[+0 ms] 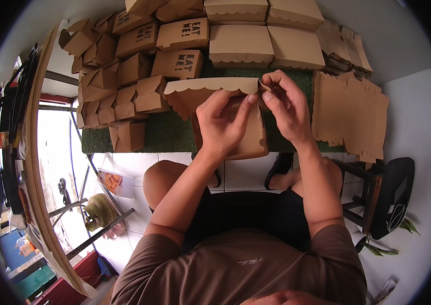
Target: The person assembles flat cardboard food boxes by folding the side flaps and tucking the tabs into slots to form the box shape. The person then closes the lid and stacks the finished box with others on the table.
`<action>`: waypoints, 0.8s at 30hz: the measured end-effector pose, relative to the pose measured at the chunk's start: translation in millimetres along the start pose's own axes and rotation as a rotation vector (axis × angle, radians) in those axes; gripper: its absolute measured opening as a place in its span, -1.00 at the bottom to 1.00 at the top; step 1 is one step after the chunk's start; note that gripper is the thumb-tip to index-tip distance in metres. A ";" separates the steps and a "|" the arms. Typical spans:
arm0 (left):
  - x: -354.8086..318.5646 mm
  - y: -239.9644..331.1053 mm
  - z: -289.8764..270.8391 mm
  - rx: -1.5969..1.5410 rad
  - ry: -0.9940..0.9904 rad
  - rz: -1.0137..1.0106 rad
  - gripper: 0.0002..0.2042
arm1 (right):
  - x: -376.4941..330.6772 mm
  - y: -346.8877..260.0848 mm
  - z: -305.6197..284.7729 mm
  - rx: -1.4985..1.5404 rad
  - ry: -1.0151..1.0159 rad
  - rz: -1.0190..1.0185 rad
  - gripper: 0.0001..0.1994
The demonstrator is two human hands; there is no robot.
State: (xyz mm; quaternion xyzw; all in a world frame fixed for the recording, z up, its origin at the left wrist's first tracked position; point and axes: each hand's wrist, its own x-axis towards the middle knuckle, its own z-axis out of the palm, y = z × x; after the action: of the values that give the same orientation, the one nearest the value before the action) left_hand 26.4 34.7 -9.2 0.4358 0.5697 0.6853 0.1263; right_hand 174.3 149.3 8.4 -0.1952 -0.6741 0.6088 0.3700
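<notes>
Watching through the head camera, one part-folded brown cardboard box [250, 133] at the centre of the frame, over the near edge of a green-covered worktop [168, 133]. Its scalloped lid front faces the wearer.

Left hand [227, 121]: thumb and fingers closed on the scalloped edge near the lid's right corner. Right hand [291, 105]: thumb and forefinger pinching at that same corner, apparently on a small tab; too small for me to tell whether it is seated.

Step in hand, as I judge it: locking the lid's right corner. The next move seems to call for a firm left pinch while the right presses the tab home, without creasing the card.

Containers: nothing visible inside the box in hand, though the left hand hides part of it. Large lidded boxes [241, 44] stand closed at top centre; contents unseen. Printed boxes [177, 64] sit to their left, shut. Small folded boxes [116, 99] crowd the upper left, and I cannot see into them. Flat blank [349, 116] at right of frame, unfolded; a stack of flattened card [345, 48] above it, upper right.
</notes>
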 end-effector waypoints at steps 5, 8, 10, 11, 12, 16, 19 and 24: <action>-2.6 1.0 1.6 -0.101 -0.002 -0.030 -0.84 | -0.7 -1.3 0.4 -0.016 0.022 0.000 -0.83; -1.6 0.7 0.8 -0.115 -0.007 -0.037 -0.83 | -0.1 -1.2 1.0 -0.034 0.037 -0.026 -0.82; -1.1 0.3 0.4 -0.119 -0.020 -0.041 -0.83 | -0.1 -1.0 0.3 -0.028 0.037 -0.004 -0.82; -1.3 0.3 0.7 -0.122 -0.021 -0.038 -0.83 | -0.2 -0.8 -0.3 -0.032 0.034 -0.001 -0.82; -1.8 0.4 1.1 -0.128 -0.022 -0.041 -0.83 | -0.5 -0.5 -0.7 -0.032 0.036 0.006 -0.82; -2.6 0.8 2.7 -0.162 -0.018 -0.046 -0.83 | -0.9 1.3 -2.8 -0.019 0.034 0.036 -0.80; -1.9 1.1 2.1 -0.142 -0.029 -0.031 -0.83 | -0.2 2.2 -5.2 -0.033 0.022 0.030 -0.79; -2.7 0.9 1.6 -0.154 -0.029 -0.040 -0.84 | 0.6 2.1 -8.0 0.005 0.004 0.041 -0.78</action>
State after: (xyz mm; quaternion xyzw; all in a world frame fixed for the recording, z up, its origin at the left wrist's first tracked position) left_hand 29.5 33.6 -9.7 0.4232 0.5221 0.7180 0.1814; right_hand 179.4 155.5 6.3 -0.2092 -0.6679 0.6174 0.3591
